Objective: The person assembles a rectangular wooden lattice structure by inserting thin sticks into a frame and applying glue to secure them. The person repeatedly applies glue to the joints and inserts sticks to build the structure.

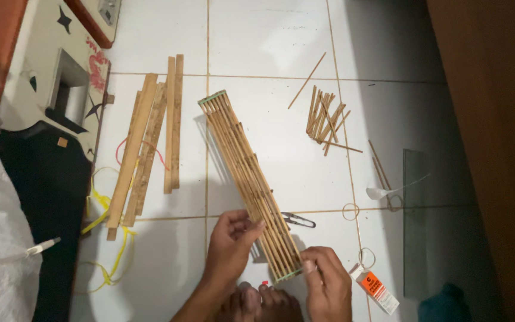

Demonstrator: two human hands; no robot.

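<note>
Bamboo slat frame [248, 182] flat on tiled floor [269, 36], near end between both hands. Left hand [229, 244] fingers clamped on its side; right hand [328, 280] pinching end strip (glue tube [375, 289] nearby). Best kept flat, slats aligned, grip steady.

A: From where does the single head view look?

B: From above, worn on the person's head, facing almost straight down at the white tiled floor [269, 36], fairly near.

A: What anchors it?

B: The left hand [230, 241] and right hand [328, 280] enter at six o'clock. The bamboo frame [248, 179] runs from centre toward eleven o'clock. No second view shares the scene.
</note>
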